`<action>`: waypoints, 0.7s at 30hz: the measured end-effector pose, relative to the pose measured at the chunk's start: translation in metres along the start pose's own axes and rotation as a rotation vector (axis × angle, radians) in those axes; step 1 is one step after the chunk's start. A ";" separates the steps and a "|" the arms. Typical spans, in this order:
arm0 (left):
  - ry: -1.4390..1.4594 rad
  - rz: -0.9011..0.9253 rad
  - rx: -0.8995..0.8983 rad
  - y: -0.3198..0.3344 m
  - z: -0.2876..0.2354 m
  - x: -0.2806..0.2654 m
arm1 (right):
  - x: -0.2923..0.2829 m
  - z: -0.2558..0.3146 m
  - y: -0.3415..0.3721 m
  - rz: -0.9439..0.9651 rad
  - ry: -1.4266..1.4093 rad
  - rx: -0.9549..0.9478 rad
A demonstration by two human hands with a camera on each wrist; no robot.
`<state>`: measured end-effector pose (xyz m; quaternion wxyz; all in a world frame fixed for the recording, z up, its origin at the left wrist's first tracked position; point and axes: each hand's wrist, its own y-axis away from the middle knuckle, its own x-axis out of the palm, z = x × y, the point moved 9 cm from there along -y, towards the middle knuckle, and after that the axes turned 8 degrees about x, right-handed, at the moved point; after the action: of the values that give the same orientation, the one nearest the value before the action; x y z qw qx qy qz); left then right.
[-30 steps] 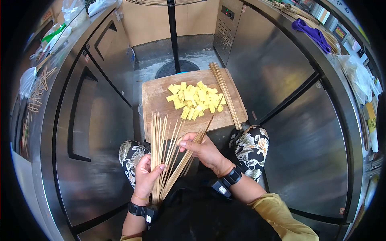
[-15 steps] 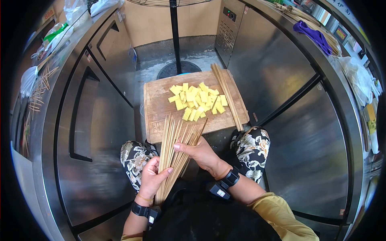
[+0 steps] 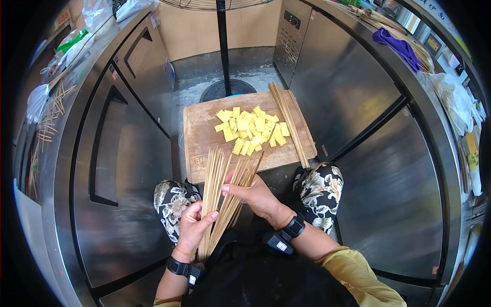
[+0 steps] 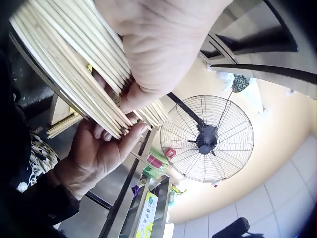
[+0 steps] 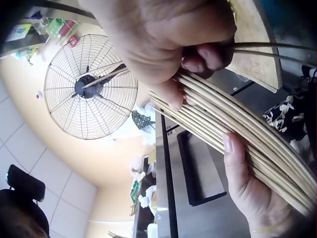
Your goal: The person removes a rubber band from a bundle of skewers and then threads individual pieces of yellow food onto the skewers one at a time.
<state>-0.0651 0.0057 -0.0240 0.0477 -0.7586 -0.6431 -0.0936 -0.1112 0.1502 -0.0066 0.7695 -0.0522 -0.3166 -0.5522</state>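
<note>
In the head view my left hand [image 3: 190,233] grips a fan of thin bamboo skewers [image 3: 213,179] near their lower part, thumb laid across them. My right hand [image 3: 262,200] pinches the right-hand part of the fan higher up, between thumb and fingers. A narrow gap splits the skewers into two groups at the top, and they come together toward the lower ends. One darker skewer [image 3: 260,159] sticks out by the right fingers. The right wrist view shows the left thumb [image 5: 236,161] pressed over the skewers [image 5: 218,116].
Beyond the hands, a wooden board [image 3: 197,123] bears a heap of yellow crinkle-cut pieces [image 3: 250,128] and a bundle of skewers [image 3: 289,123] along its right side. Steel cabinets [image 3: 123,158] flank both sides. A wire-cage fan [image 4: 206,139] stands at the back on a black pole [image 3: 223,51].
The widely spread skewers have drawn together and shifted right with my left hand. My right fingers moved from between skewers onto the right-hand group, and a gap has opened beside it.
</note>
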 end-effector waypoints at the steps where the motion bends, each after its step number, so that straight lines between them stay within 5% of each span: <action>1: 0.001 0.012 -0.009 0.000 0.002 0.000 | 0.000 -0.001 -0.001 0.021 0.024 0.000; 21: -0.044 -0.010 0.002 0.000 0.002 0.000 | -0.011 -0.010 0.000 -0.068 -0.051 0.034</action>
<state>-0.0654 0.0058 -0.0260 0.0339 -0.7573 -0.6477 -0.0766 -0.1094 0.1546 -0.0201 0.7428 -0.0425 -0.3470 -0.5710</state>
